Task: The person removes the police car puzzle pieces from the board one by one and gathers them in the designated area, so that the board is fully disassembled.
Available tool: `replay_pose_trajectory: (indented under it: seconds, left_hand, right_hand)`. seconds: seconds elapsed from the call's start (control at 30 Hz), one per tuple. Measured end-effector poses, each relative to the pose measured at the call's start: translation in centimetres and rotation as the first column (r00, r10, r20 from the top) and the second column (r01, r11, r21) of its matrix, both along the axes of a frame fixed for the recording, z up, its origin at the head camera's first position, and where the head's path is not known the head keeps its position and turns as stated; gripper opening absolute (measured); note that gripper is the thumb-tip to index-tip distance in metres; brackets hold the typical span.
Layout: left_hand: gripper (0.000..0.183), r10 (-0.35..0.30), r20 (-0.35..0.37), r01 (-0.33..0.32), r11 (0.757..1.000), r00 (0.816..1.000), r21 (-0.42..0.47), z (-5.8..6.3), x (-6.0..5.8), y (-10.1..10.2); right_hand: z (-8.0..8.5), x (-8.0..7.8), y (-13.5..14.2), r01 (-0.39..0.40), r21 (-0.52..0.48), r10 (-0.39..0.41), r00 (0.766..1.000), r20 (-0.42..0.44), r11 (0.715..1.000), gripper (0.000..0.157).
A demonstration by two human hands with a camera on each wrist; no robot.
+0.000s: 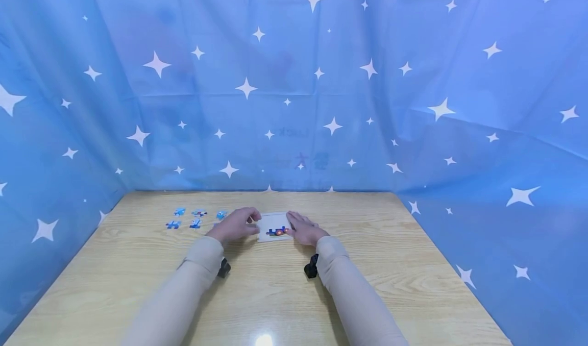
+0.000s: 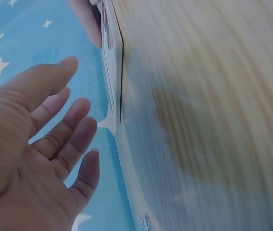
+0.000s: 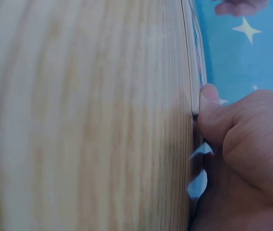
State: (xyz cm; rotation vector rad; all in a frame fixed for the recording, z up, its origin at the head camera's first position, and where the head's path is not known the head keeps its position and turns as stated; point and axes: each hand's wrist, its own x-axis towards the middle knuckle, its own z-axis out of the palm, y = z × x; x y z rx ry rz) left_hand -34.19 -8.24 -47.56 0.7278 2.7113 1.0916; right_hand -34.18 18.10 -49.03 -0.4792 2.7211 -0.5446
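Note:
A white puzzle tray (image 1: 274, 220) lies flat on the table, with a joined strip of dark blue and orange puzzle pieces (image 1: 277, 231) along its near right part. My left hand (image 1: 236, 224) is held at the tray's left edge, fingers loosely bent and parted, with nothing between them. In the left wrist view, the palm of the left hand (image 2: 50, 144) shows bare. My right hand (image 1: 304, 229) rests at the tray's right side, fingers stretched along the far corner. In the right wrist view, the right thumb (image 3: 211, 113) presses on the tray's near corner; its other fingers are mostly hidden.
Several loose blue puzzle pieces (image 1: 195, 223) lie in rows left of the tray, some partly behind the left hand. The wooden table (image 1: 275, 295) meets a blue star-patterned curtain (image 1: 294, 80) at its back and sides. Each wrist carries a small black camera (image 1: 311, 267).

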Motion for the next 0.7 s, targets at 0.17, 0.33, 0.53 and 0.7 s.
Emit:
replay_pose_trajectory:
  seconds: [0.17, 0.33, 0.53, 0.7]
  left_hand:
    - [0.03, 0.008, -0.032, -0.011, 0.997, 0.999, -0.081, -0.2, -0.2, 2.2]
    - [0.038, 0.026, -0.033, -0.03, 0.99, 0.999, -0.138, -0.3, -0.1, 3.9]
    - [0.04, 0.046, -0.02, -0.048, 0.987, 0.999, -0.152, -0.1, 0.3, 5.0]
    - [0.037, 0.037, -0.076, -0.051, 0.98, 0.996, -0.194, -0.3, 0.4, 5.4]
  right_hand:
    - [-0.3, -0.2, 0.1, 0.01, 0.009, -0.01, 1.0, -0.005, 1.0, 0.065]
    - [-0.3, -0.2, 0.1, 0.01, 0.005, -0.01, 1.0, -0.012, 1.0, 0.065]
    - [0.1, 0.1, 0.1, -0.004, 0.003, 0.004, 1.0, -0.027, 1.0, 0.064]
    - [-0.4, -0.3, 0.1, 0.007, 0.008, -0.007, 1.0, -0.022, 1.0, 0.064]
